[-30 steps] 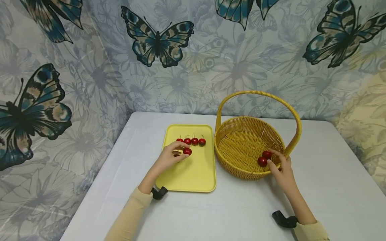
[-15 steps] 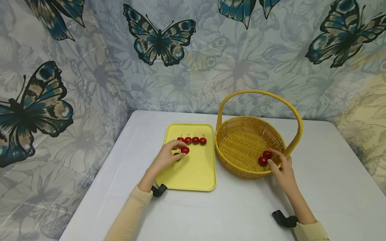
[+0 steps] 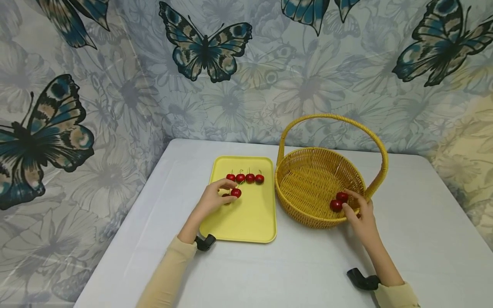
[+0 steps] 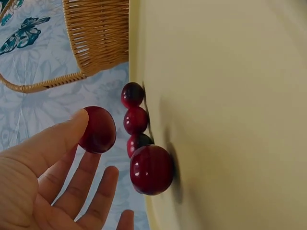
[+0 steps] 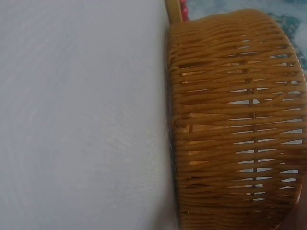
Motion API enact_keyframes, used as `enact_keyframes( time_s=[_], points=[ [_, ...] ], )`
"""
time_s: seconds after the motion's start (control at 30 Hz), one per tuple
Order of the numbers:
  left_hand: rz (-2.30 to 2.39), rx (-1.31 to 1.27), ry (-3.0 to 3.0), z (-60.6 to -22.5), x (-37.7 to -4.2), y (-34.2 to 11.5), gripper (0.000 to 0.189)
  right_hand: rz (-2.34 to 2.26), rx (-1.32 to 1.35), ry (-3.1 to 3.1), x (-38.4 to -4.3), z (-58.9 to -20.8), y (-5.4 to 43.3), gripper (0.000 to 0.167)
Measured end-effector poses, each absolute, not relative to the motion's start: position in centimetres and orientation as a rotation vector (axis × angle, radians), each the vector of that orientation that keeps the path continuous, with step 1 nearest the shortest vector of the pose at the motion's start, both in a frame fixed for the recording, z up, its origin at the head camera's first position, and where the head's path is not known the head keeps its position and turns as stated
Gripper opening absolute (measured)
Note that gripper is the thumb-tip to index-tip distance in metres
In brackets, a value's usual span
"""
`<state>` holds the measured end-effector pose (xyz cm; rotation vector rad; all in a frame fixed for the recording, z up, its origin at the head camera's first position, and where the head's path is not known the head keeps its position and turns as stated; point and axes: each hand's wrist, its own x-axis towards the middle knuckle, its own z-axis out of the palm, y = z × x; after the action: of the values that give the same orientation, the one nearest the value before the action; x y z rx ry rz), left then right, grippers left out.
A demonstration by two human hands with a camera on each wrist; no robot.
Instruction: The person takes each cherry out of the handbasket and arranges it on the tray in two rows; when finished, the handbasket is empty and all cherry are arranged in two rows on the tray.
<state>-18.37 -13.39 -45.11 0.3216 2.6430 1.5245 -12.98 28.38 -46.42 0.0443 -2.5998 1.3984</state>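
My left hand (image 3: 213, 197) is over the yellow tray (image 3: 246, 222), pinching a red cherry (image 4: 98, 130) between thumb and finger, the other fingers spread. Beside it, another cherry (image 4: 151, 170) sits on the tray, mostly hidden behind the hand in the head view. Several stemmed cherries (image 3: 250, 178) line up in a row farther back on the tray. Reaching over the near right rim of the woven basket (image 3: 300, 214), my right hand (image 3: 362, 217) has its index finger and thumb around a cherry (image 3: 342, 196). A second cherry (image 3: 336, 205) lies against that one, near the thumb.
The basket's tall arched handle (image 3: 331, 116) rises over it, its right base close to my right hand. Tray and basket stand side by side on a white-covered table (image 3: 292, 269). A butterfly-patterned cloth wall (image 3: 231, 107) borders the table behind and at left.
My left hand has drawn slightly left with its cherry, showing more of the leftmost cherry in the row. My right hand keeps its place in the basket. The head view has shifted slightly.
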Motion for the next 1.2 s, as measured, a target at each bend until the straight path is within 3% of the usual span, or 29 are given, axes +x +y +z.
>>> enact_keyframes(
  time_s=[1.2],
  points=[
    [1.61,0.209,2.698,-47.2,-18.5,-12.5,0.031,1.383,0.061,-2.598,-13.0,-46.4,28.2,0.047]
  ],
)
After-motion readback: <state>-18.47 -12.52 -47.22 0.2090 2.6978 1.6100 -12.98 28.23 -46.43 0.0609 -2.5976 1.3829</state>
